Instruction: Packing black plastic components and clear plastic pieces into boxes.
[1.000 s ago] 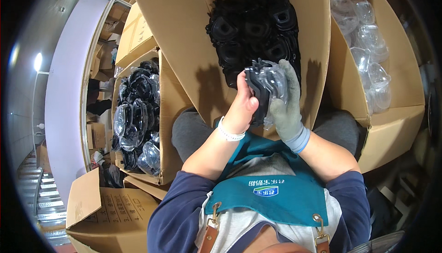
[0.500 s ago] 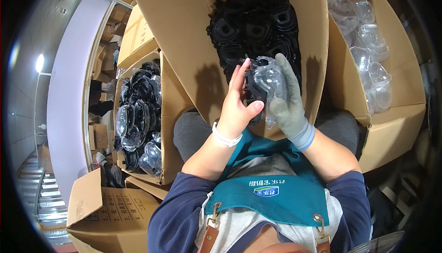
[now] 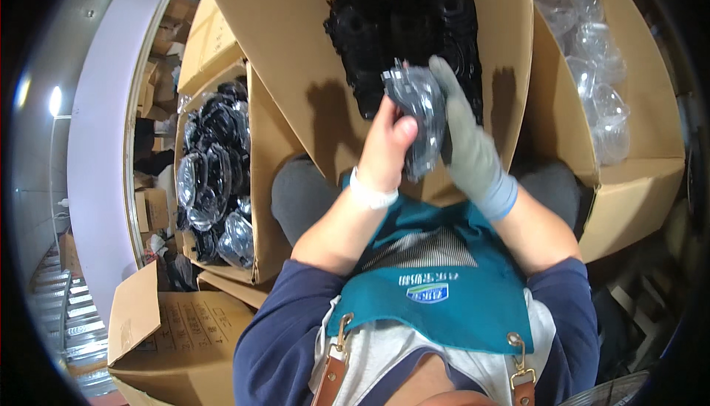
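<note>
My bare left hand [image 3: 384, 153], with a white wristband, grips a clear curved plastic cover joined to a black frame [image 3: 420, 121]; the thumb lies along its near side, and the other fingers are mostly hidden behind it. Along the part's right side, my grey-gloved right hand [image 3: 470, 140] is stretched flat with straight fingers. It lies against or very close to the cover; contact is hard to make out. Beyond the hands, a large open carton [image 3: 277, 29] holds stacked black plastic frames [image 3: 403, 32].
To the right, an open carton [image 3: 640, 191] holds clear plastic covers [image 3: 595, 51]. At left, another carton [image 3: 270, 184] is filled with black frames fitted with clear covers [image 3: 214, 169]. A flapped carton [image 3: 192, 332] stands at the lower left, near a metal roller conveyor [image 3: 83, 310].
The cover and frame have turned in my left hand, so more of the clear face shows. My right hand's thumb has left the cover's near side, and its fingers have straightened.
</note>
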{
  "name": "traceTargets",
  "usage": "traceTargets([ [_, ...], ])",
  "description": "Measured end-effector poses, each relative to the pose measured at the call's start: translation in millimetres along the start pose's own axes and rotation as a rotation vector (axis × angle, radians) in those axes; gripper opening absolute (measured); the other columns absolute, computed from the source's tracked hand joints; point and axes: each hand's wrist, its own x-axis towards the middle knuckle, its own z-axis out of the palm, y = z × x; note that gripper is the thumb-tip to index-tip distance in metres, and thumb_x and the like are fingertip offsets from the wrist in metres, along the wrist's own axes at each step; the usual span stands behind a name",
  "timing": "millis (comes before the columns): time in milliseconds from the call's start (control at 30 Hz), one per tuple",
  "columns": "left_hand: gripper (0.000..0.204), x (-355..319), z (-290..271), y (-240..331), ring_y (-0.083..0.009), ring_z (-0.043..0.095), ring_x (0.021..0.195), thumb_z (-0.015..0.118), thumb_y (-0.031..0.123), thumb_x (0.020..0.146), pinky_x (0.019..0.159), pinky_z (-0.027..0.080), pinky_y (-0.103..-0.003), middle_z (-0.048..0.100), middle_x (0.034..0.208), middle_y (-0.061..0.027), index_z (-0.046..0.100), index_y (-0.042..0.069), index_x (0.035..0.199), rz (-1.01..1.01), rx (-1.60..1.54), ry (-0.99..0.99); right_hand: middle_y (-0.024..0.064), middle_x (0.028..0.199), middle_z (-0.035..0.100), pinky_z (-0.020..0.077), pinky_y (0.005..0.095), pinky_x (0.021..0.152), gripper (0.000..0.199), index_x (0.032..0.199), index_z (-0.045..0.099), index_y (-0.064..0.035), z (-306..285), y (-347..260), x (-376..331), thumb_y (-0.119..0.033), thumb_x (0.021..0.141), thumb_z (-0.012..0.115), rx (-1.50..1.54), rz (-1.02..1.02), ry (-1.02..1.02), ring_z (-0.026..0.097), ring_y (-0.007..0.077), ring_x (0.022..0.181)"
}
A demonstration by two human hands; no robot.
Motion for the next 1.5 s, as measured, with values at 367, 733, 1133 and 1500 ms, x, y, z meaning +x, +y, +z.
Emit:
traceTargets([
  [367, 0.048, 16, -23, 2, -0.0177, 0.056, 0.11, 0.057, 0.034, 0.095, 0.094, 0.045, -0.03, 0.058, 0.124, -0.0078, 0.058, -0.004, 0.125, 0.232, 0.415, 0.017, 0.0111, 0.132, 0.048, 0.0471, 0.0326, 0.101, 0.084, 0.149, 0.027, -0.0067, 10, 27, 9, -0.034, 0.087, 0.076, 0.764, 0.464, 0.251, 0.053, 0.019, 0.118],
  [733, 0.025, 16, -10, -24, -0.0138, 0.057, 0.088, 0.053, 0.022, 0.099, 0.083, 0.046, -0.027, 0.062, 0.096, -0.0039, 0.059, 0.0, 0.106, 0.488, 0.368, 0.391, 0.0175, 0.133, 0.042, 0.0437, 0.0367, 0.104, 0.121, 0.15, 0.0, 0.0027, 32, 13, -3, -0.026, 0.073, 0.089, -0.143, 0.035, 0.403, 0.051, 0.0232, 0.117],
  [1133, 0.043, 23, -45, -35, -0.0262, 0.065, 0.092, 0.042, 0.042, 0.099, 0.085, 0.051, -0.041, 0.066, 0.098, -0.0117, 0.058, 0.003, 0.106, 0.39, 0.082, 0.447, 0.0035, 0.108, 0.064, 0.0488, 0.024, 0.088, 0.041, 0.125, 0.062, -0.001, 6, 9, -7, -0.035, 0.103, 0.054, 0.572, 0.502, 0.345, 0.059, 0.0117, 0.099],
  [1500, 0.053, -7, -47, -31, -0.0158, 0.057, 0.094, 0.07, 0.038, 0.09, 0.086, 0.047, -0.03, 0.059, 0.101, -0.0048, 0.051, 0.0, 0.122, 0.359, 0.591, 0.355, 0.0099, 0.115, 0.069, 0.05, 0.0265, 0.092, 0.04, 0.122, 0.066, -0.0019, 4, 46, 1, -0.034, 0.101, 0.055, 0.471, 0.492, 0.567, 0.063, 0.0141, 0.102],
])
